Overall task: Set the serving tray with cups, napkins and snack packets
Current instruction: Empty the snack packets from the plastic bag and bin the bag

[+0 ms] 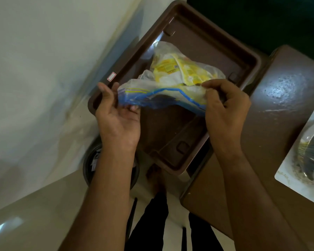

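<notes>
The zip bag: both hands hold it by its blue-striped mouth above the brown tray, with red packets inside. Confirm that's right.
Not quite. In the head view the packets inside the zip bag are yellow, not red. The rest stands: left hand and right hand hold its blue-striped mouth above the brown tray.

My brown table (pixel 272 124) fills the right of the frame. On it the brown tray (pixel 203 26) sits upper centre, overhanging its near edge. A white mat (pixel 290 180) lies at the right edge.
</notes>
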`<state>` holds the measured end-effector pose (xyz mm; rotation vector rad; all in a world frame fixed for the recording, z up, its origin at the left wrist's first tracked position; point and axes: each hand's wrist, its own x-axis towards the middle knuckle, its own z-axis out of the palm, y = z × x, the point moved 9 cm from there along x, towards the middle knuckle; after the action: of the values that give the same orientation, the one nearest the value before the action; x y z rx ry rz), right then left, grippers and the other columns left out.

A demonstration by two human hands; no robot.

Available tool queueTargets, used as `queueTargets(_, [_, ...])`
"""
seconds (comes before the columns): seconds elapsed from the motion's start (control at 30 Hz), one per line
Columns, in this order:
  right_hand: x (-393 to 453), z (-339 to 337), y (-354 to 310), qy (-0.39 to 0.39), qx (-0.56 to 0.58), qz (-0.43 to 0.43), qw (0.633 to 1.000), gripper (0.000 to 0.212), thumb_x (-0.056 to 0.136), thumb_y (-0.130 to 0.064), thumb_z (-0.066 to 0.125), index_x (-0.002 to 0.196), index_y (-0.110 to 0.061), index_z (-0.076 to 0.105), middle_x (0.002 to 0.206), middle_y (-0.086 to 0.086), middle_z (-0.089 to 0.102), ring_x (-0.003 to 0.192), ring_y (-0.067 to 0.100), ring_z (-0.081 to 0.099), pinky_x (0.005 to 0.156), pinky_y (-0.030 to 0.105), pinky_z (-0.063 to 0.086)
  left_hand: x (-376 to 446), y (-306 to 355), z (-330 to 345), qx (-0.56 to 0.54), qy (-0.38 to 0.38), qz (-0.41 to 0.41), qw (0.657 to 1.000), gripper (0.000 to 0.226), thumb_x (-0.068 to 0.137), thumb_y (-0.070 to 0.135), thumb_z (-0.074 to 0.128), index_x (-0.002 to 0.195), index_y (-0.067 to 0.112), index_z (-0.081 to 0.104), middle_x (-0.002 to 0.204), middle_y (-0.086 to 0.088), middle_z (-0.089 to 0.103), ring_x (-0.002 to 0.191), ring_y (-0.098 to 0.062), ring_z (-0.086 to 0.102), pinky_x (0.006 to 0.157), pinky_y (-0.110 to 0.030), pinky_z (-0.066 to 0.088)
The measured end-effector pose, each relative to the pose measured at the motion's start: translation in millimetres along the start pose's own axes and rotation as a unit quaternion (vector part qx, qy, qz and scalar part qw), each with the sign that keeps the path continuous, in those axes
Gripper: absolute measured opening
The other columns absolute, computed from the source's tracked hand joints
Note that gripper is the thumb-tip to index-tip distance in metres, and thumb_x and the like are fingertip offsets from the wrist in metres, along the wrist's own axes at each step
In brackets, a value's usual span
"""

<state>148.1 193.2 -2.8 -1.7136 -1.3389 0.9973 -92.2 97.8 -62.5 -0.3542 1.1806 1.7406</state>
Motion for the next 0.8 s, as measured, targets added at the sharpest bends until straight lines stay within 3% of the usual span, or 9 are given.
queueTargets(0.07, [-0.5, -1.6, 5.9, 0.013, 0.03, 0.031, 0.999, 0.024, 0.094, -0.004, 0.055, 0.096, -0.012, 0.078, 0.094, -0.001, 0.074, 0.087, 0.004, 0.066, 0.068, 0.014, 0.049, -5.1, -3.2, -1.0, 0.022, 0.008, 0.005, 1.0, 0.053, 0.096, 0.049, 0.063, 0.131, 0.009, 0.062, 0.114, -0.004, 0.074, 0.113, -0.023, 0.071, 0.094, -0.039, 0.058])
queueTargets(0.13, [-2.2, -3.6, 11.5, 0.031, 0.054, 0.059, 0.996, 0.023, 0.093, -0.005, 0.056, 0.095, -0.011, 0.078, 0.089, 0.0, 0.072, 0.083, 0.006, 0.065, 0.067, 0.018, 0.049, -15.6, -16.2, -1.0, 0.102, 0.024, -0.015, 0.994, 0.08, 0.078, 0.052, 0.069, 0.145, 0.01, 0.056, 0.125, -0.001, 0.067, 0.12, -0.021, 0.063, 0.096, -0.041, 0.055])
queueTargets(0.17, [-3.8, -3.8, 13.4, 0.037, 0.058, 0.07, 0.995, 0.022, 0.093, -0.005, 0.056, 0.095, -0.011, 0.078, 0.085, -0.002, 0.071, 0.078, 0.004, 0.063, 0.065, 0.02, 0.049, -19.6, -23.4, 0.8, 0.121, 0.018, -0.028, 0.992, 0.081, 0.075, 0.05, 0.07, 0.143, 0.009, 0.056, 0.122, -0.002, 0.065, 0.116, -0.02, 0.063, 0.093, -0.043, 0.058])
queueTargets(0.27, [-12.8, 8.6, 12.0, -0.002, 0.032, 0.075, 0.997, 0.02, 0.095, -0.004, 0.057, 0.095, -0.012, 0.075, 0.079, -0.007, 0.067, 0.063, -0.002, 0.056, 0.057, 0.014, 0.044, -27.4, -43.1, 6.2, 0.126, -0.02, -0.063, 0.99, 0.066, 0.079, 0.049, 0.069, 0.131, 0.009, 0.061, 0.121, -0.011, 0.066, 0.112, -0.026, 0.071, 0.094, -0.045, 0.063])
queueTargets(0.37, [-24.9, 31.1, 7.9, -0.085, 0.001, 0.054, 0.995, 0.022, 0.094, -0.004, 0.057, 0.087, -0.017, 0.072, 0.075, -0.01, 0.067, 0.056, -0.001, 0.054, 0.052, 0.014, 0.041, -25.2, -58.3, 9.1, 0.174, -0.038, -0.085, 0.98, 0.059, 0.092, 0.043, 0.066, 0.14, 0.008, 0.061, 0.139, -0.018, 0.068, 0.125, -0.032, 0.07, 0.096, -0.045, 0.063])
queueTargets(0.53, [-24.5, 40.1, -4.0, -0.151, -0.051, -0.017, 0.987, 0.016, 0.088, -0.009, 0.065, 0.081, -0.014, 0.079, 0.07, -0.011, 0.071, 0.066, 0.004, 0.066, 0.059, 0.02, 0.052, -10.0, -64.1, 6.5, 0.191, -0.054, -0.127, 0.972, 0.037, 0.108, 0.022, 0.055, 0.143, 0.009, 0.059, 0.134, -0.015, 0.073, 0.12, -0.03, 0.072, 0.09, -0.045, 0.064])
queueTargets(0.6, [-15.6, 31.3, -12.5, -0.117, -0.042, -0.03, 0.992, 0.014, 0.091, -0.013, 0.07, 0.082, -0.013, 0.08, 0.071, -0.012, 0.072, 0.069, 0.002, 0.07, 0.065, 0.019, 0.054, -4.0, -60.6, 6.2, 0.192, -0.056, -0.123, 0.972, 0.034, 0.108, 0.008, 0.053, 0.141, 0.006, 0.061, 0.137, -0.018, 0.07, 0.121, -0.03, 0.071, 0.097, -0.048, 0.062])
queueTargets(0.7, [7.3, 5.7, -17.9, 0.009, -0.053, -0.045, 0.998, 0.013, 0.093, -0.017, 0.067, 0.095, -0.015, 0.08, 0.083, -0.004, 0.076, 0.078, 0.009, 0.072, 0.073, 0.023, 0.059, 1.6, -58.1, 4.0, 0.183, -0.039, -0.123, 0.975, 0.024, 0.105, 0.001, 0.053, 0.123, 0.01, 0.066, 0.133, -0.02, 0.068, 0.121, -0.033, 0.067, 0.111, -0.056, 0.052])
queueTargets(0.8, [34.8, -2.1, -15.0, 0.035, -0.149, -0.062, 0.986, 0.029, 0.092, -0.017, 0.062, 0.118, -0.013, 0.073, 0.116, 0.005, 0.072, 0.106, 0.015, 0.068, 0.089, 0.024, 0.053, 4.4, -47.3, -2.4, 0.237, -0.01, -0.081, 0.968, 0.019, 0.1, -0.004, 0.059, 0.105, 0.013, 0.068, 0.114, -0.015, 0.073, 0.103, -0.025, 0.072, 0.094, -0.044, 0.063])
